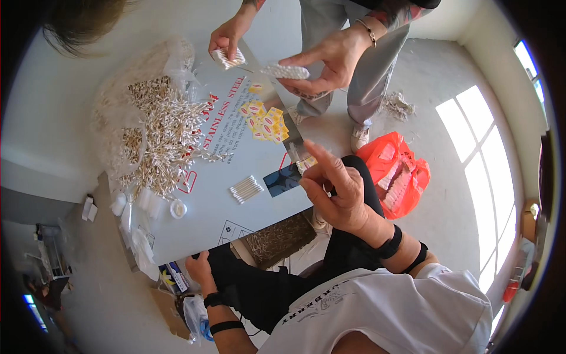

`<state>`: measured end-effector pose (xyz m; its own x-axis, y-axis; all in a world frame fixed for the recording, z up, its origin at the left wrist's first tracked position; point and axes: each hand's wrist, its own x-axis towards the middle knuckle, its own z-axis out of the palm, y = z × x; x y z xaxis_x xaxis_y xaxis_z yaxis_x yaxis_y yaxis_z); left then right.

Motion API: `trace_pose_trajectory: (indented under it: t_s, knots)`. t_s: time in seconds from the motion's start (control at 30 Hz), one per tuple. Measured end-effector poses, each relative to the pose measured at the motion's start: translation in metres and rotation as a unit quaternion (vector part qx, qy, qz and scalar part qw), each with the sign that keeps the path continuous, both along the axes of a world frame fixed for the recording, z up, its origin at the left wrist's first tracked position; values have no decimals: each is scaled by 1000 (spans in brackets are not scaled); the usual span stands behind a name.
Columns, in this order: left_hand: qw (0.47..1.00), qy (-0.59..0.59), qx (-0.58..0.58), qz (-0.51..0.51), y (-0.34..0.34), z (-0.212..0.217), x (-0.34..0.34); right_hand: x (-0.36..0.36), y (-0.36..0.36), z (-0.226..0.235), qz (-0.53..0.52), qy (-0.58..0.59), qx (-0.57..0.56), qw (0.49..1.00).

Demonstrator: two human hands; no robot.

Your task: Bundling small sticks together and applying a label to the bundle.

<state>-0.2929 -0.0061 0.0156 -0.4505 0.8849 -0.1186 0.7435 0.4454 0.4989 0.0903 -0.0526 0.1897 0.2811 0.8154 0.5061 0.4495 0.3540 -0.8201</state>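
My right hand is raised over the table's right edge, with index finger and thumb stretched apart and nothing seen between them. My left hand rests low by the near table edge, beside my dark-clad leg; its fingers are partly hidden. A neat row of cotton swabs lies on the table, left of my right hand. Across from me, a co-worker's hand holds a small bundle of cotton swabs. The co-worker's other hand holds a clear-wrapped bundle of swabs.
A large heap of loose swabs spills from a clear plastic bag on the left. Small yellow-and-white cards lie near the far right edge. A white round container stands near the left. A red plastic bag sits on the floor to the right.
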Motion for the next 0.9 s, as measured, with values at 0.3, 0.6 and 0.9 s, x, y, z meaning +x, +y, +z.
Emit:
trace_pose_trajectory:
  t_s: [0.3,0.6,0.9]
  knots:
    - [1000,-10,16,-4,-2,6,6,3,22,4,57,-95,-30,993]
    - [1000,-1,-11,-22,2,1,5,-12,-30,-126,201,-286,-179,920]
    - [999,-34,7,-23,3,-5,-1,2,-16,-166,91,-216,-264,936]
